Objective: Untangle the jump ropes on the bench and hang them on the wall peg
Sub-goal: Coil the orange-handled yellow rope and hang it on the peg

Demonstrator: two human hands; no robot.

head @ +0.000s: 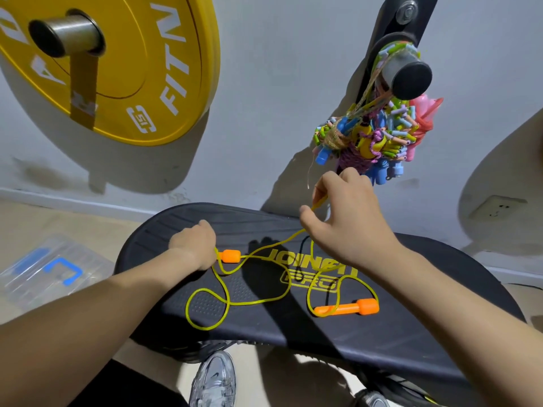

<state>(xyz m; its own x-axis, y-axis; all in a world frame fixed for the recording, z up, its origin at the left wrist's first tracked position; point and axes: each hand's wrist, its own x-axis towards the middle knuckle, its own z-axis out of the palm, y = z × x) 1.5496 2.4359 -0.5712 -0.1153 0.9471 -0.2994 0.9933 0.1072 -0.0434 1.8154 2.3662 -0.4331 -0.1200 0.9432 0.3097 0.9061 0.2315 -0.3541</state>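
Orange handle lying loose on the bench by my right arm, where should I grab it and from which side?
Probably its thick right end, coming down from above. The orange handle lies flat on the bench, and the yellow cord crosses its thinner left part, while the thick end's top looks bare. Your right hand pinches that cord now.

Two orange handles (pixel 230 256) (pixel 346 309), one yellow rope (pixel 204 328), one bench (pixel 382 342).

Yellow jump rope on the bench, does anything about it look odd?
Yes. The thin yellow cord lies in crossed, tangled loops over the black padded bench. The left hand grips one orange plastic handle; the right hand pinches a raised strand.
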